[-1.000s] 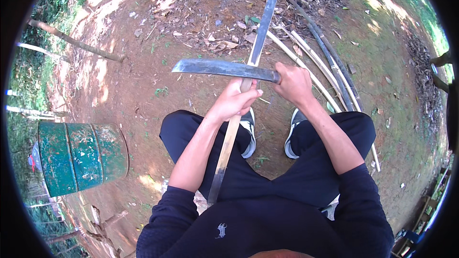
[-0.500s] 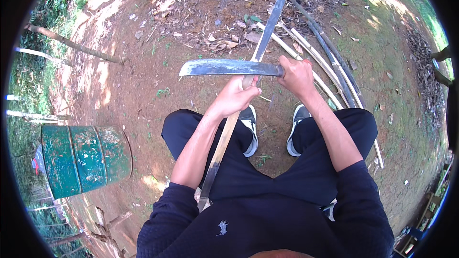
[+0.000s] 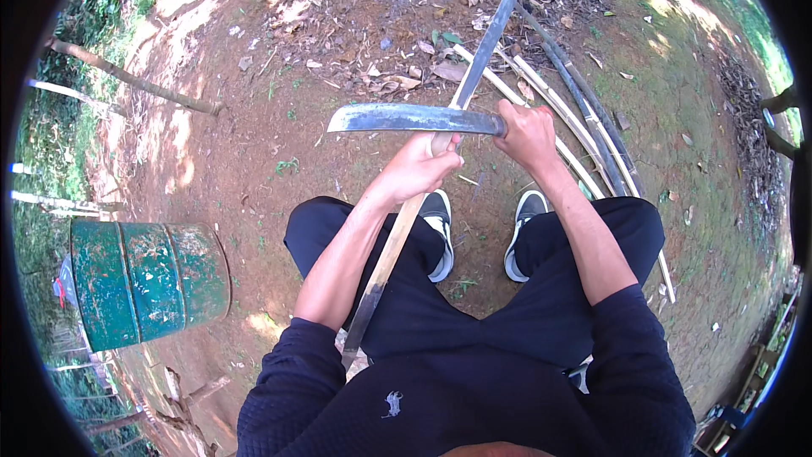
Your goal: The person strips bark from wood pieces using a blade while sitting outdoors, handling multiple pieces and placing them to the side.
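Observation:
My right hand (image 3: 529,134) grips a machete (image 3: 397,118) by its handle, with the long, broad blade lying level and pointing left. Wrapped round a long bamboo strip (image 3: 391,261) is my left hand (image 3: 419,169), just on the near side of the blade. Pale wood shows along the strip's middle, and both ends are dark. It slants from beside my left thigh up to the far right. The blade crosses over the strip close to my left fingers; whether its edge bites into the wood I cannot tell.
Several split bamboo strips (image 3: 584,118) lie on the ground to the right, beyond my right knee. A rusty green drum (image 3: 152,283) stands at the left. Dry leaves (image 3: 397,83) litter the earth ahead, and a thin tree trunk (image 3: 135,80) rises at the far left.
The machete has shifted slightly to the right along with my right hand. The bamboo strip's far end sits a little nearer to me. Both hands keep their grip.

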Motion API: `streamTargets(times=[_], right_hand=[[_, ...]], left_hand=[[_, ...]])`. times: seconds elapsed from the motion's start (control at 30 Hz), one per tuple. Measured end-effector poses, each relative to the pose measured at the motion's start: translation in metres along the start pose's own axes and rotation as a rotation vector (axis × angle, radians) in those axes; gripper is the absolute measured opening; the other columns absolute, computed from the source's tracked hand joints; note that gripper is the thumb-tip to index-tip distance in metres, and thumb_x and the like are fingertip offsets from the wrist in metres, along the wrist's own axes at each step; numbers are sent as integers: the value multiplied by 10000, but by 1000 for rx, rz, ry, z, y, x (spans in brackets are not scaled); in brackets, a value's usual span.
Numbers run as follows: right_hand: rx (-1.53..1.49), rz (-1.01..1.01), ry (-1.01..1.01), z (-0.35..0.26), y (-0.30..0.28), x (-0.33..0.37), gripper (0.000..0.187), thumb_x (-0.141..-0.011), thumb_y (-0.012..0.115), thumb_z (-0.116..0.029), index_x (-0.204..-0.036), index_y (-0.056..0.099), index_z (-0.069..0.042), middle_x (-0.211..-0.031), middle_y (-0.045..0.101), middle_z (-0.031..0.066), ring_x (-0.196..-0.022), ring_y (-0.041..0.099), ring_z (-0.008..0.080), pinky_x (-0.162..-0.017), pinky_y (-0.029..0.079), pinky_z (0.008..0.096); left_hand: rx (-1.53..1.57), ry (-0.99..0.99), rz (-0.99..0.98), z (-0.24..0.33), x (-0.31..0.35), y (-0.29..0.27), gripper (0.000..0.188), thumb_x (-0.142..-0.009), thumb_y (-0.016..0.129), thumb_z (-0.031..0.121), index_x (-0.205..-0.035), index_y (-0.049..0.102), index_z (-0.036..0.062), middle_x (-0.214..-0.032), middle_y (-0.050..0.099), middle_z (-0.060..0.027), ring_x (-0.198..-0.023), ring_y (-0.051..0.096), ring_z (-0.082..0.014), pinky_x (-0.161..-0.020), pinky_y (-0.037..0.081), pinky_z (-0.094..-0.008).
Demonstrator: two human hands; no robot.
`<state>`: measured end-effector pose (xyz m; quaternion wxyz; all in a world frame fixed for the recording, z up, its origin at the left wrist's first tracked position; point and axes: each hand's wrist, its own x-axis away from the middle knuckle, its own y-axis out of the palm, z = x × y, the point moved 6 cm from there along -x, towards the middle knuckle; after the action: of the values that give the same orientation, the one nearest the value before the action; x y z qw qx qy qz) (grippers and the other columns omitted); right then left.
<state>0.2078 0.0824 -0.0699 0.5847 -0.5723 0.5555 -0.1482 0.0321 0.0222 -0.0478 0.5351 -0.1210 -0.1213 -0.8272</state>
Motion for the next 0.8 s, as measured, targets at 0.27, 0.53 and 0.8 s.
streamTargets(times=[0.27,0.53,0.8], right_hand=[[206,43,484,96,-10,-11,159,-821,672,-228,-864,672,-74,-658,684,145,-601,699,328,-565,572,444],[-88,-16,193,0,-25,-9,56,-792,644,-125,-802,624,-74,-603,639,147,-548,671,328,-493,520,453],[-71,-69,56,-43,-28,-5,184,-681,682,-121,-779,532,-80,-626,626,121,-569,643,346,-498,496,458]], left_hand=[[113,8,-52,4,18,1,212,-918,585,4,-1070,468,95,-694,452,58,-452,339,-5,-360,246,-206],[161,-2,-82,15,-3,-12,216,-915,612,26,-1037,455,109,-683,410,71,-430,304,-2,-346,220,-198],[108,-18,-90,0,13,1,185,-955,612,69,-1006,437,97,-606,359,85,-414,296,-15,-352,209,-215]])
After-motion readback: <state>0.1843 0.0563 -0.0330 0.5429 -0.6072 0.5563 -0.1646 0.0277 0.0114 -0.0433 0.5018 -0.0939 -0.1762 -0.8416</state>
